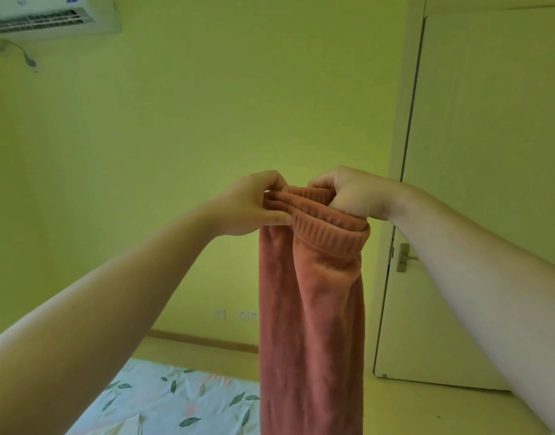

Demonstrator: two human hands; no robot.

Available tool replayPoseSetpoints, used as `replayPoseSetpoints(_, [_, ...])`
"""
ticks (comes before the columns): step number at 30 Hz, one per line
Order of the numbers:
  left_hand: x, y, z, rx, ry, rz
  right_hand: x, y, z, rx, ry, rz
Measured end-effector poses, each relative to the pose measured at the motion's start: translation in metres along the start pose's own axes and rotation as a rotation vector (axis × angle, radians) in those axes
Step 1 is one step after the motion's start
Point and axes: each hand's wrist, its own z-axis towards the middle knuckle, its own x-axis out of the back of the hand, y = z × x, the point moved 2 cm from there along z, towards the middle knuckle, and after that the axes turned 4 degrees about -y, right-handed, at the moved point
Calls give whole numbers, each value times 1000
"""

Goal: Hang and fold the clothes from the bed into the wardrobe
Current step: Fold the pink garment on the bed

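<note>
A pair of fuzzy pink trousers (314,309) hangs straight down in front of me, held up by its ribbed waistband. My left hand (251,205) pinches the left end of the waistband between thumb and fingers. My right hand (348,193) grips the right end with curled fingers. Both hands are close together at chest height, above the bed (163,400). The bed has a pale sheet printed with green leaves. The trouser legs run out of view at the bottom. No wardrobe is in view.
A white door (477,189) with a metal handle (405,257) stands shut at the right. An air conditioner (50,14) hangs at the top left of the yellow-green wall. Wall sockets (248,315) sit low behind the trousers.
</note>
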Motion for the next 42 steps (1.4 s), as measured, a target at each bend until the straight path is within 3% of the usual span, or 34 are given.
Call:
replayPoseSetpoints(4, [0,-5,-4,-2,-80,-71,1,5,-2,20,-17,141])
replayPoseSetpoints(7, [-4,1,-6,-49,-91,52,-1,10,4,-25,32,113])
replayPoseSetpoints(13, [-6,10,-5,45,-107,322,-12,18,11,-96,24,163])
replayPoseSetpoints(16, [7,6,0,59,-70,453,-24,30,12,-245,-183,32])
replayPoseSetpoints(19, [13,-2,8,94,-140,532,-23,43,9,-577,-403,-24])
replayPoseSetpoints(22, [10,-19,21,150,-210,568,-14,48,23,-720,-138,-24])
replayPoseSetpoints(25, [12,-42,30,155,-29,472,-16,41,46,-692,-2,95])
replayPoseSetpoints(29, [12,-79,35,233,167,62,-8,40,68,-554,391,351])
replayPoseSetpoints(31, [12,-90,41,252,193,-155,-10,41,76,-530,464,424])
replayPoseSetpoints(36, [-1,-116,60,360,111,-463,-23,60,99,-598,309,601])
replayPoseSetpoints(42, [-23,-158,93,408,87,-439,-12,106,137,-590,-154,608])
